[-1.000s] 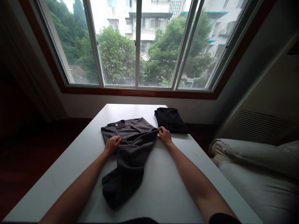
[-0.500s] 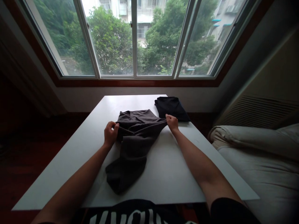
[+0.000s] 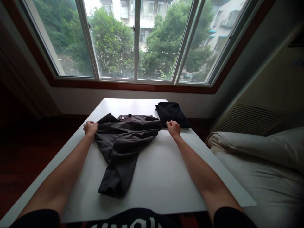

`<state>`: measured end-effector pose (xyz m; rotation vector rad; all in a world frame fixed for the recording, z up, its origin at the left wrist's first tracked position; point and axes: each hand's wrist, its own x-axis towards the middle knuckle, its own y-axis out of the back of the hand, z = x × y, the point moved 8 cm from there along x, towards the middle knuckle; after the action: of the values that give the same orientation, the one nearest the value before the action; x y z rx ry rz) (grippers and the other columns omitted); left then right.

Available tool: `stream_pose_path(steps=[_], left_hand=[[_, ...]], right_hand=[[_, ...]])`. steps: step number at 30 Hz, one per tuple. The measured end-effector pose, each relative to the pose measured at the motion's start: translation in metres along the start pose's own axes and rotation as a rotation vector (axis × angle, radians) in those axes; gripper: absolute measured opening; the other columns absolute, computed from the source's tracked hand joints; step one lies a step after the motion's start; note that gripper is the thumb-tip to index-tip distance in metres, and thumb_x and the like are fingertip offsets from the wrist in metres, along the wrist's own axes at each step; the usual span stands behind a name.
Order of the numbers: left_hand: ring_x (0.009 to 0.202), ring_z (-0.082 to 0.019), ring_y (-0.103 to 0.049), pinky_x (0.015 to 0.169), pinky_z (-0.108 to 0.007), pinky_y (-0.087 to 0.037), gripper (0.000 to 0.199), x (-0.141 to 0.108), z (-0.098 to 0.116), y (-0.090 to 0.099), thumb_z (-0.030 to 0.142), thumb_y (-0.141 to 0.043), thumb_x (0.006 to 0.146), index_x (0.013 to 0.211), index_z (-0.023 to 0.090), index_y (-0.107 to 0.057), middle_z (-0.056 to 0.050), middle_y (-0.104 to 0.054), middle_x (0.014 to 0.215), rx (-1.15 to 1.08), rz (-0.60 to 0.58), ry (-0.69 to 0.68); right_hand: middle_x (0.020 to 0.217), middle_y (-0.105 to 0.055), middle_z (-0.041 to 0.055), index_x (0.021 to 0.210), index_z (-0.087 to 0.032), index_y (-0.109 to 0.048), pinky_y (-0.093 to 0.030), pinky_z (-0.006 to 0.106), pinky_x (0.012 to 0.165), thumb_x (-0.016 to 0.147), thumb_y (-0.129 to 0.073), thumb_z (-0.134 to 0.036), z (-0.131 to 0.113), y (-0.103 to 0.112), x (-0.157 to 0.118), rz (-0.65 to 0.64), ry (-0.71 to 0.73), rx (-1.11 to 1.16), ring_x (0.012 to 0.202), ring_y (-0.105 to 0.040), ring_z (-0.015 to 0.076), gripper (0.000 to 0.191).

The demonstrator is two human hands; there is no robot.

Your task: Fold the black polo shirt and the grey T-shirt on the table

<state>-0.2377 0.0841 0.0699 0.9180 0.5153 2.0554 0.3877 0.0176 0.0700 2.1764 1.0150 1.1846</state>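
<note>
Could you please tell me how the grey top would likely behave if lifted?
The grey top is probably floppy, as its cloth lies in soft folds. It would likely sag unevenly, since only the left hand appears to grip an edge.

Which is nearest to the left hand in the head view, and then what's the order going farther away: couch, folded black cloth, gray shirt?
From the left hand:
1. Gray shirt: in its grip, spread to its right.
2. Folded black cloth: at the table's far right corner.
3. Couch: beyond the table's right edge.
</note>
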Motion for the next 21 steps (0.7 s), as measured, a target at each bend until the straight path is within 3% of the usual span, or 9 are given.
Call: stream_pose_path(steps=[3, 6, 9, 12, 16, 18, 21], left_hand=[[0.108, -0.03, -0.059, 0.106, -0.046, -0.045, 0.009, -0.01, 0.029, -0.005, 0.025, -0.057, 0.088, 0.094, 0.02, -0.059, -0.011, -0.063, 0.105, 0.038, 0.016, -0.095], [0.112, -0.03, -0.06, 0.108, -0.045, -0.045, 0.017, -0.049, 0.066, -0.027, 0.029, -0.054, 0.093, 0.099, 0.021, -0.067, -0.011, -0.066, 0.112, 0.055, -0.131, -0.365], [0.121, -0.032, -0.058, 0.112, -0.048, -0.042, 0.022, -0.093, 0.087, -0.048, 0.031, -0.059, 0.091, 0.107, 0.021, -0.071, -0.013, -0.066, 0.124, 0.105, -0.281, -0.602], [0.121, -0.031, -0.058, 0.111, -0.047, -0.044, 0.026, -0.115, 0.093, -0.062, 0.031, -0.06, 0.093, 0.114, 0.021, -0.072, -0.012, -0.065, 0.126, 0.131, -0.405, -0.686], [0.124, -0.029, -0.058, 0.111, -0.044, -0.046, 0.031, -0.117, 0.092, -0.074, 0.031, -0.057, 0.097, 0.123, 0.021, -0.071, -0.012, -0.065, 0.129, 0.139, -0.494, -0.691], [0.134, -0.031, -0.053, 0.117, -0.046, -0.042, 0.038, -0.115, 0.088, -0.08, 0.035, -0.06, 0.096, 0.131, 0.021, -0.068, -0.013, -0.061, 0.14, 0.146, -0.51, -0.676], [0.145, -0.032, -0.045, 0.124, -0.05, -0.033, 0.051, -0.112, 0.079, -0.091, 0.042, -0.062, 0.097, 0.143, 0.02, -0.062, -0.015, -0.053, 0.154, 0.19, -0.551, -0.654]], right_hand=[[0.086, -0.063, 0.0079, 0.076, -0.022, -0.06, -0.043, 0.033, 0.08, 0.099, -0.05, -0.039, -0.047, -0.008, -0.015, 0.044, 0.241, 0.065, 0.083, -0.057, 0.0231, 0.03], [0.098, -0.067, 0.0101, 0.087, -0.022, -0.067, -0.046, 0.038, 0.093, 0.102, -0.05, -0.033, -0.098, -0.017, -0.039, 0.014, 0.456, 0.113, 0.098, -0.059, 0.026, 0.025], [0.125, -0.067, 0.0124, 0.107, -0.022, -0.072, -0.042, 0.044, 0.108, 0.103, -0.053, -0.03, -0.136, -0.024, -0.064, -0.063, 0.624, 0.141, 0.122, -0.056, 0.0292, 0.021], [0.138, -0.064, 0.0115, 0.129, -0.023, -0.069, -0.043, 0.045, 0.112, 0.104, -0.057, -0.035, -0.159, -0.039, -0.084, -0.304, 0.73, 0.228, 0.13, -0.055, 0.0292, 0.03], [0.114, -0.071, 0.0096, 0.127, -0.023, -0.073, -0.051, 0.037, 0.096, 0.105, -0.058, -0.044, -0.177, -0.059, -0.108, -0.754, 0.737, 0.339, 0.107, -0.064, 0.0244, 0.034], [0.104, -0.07, 0.0086, 0.117, -0.022, -0.077, -0.051, 0.035, 0.091, 0.103, -0.062, -0.048, -0.187, -0.057, -0.117, -0.849, 0.743, 0.357, 0.1, -0.064, 0.0233, 0.034], [0.108, -0.069, 0.0084, 0.123, -0.022, -0.074, -0.049, 0.034, 0.088, 0.097, -0.07, -0.049, -0.206, -0.045, -0.136, -0.89, 0.83, 0.393, 0.099, -0.063, 0.0231, 0.037]])
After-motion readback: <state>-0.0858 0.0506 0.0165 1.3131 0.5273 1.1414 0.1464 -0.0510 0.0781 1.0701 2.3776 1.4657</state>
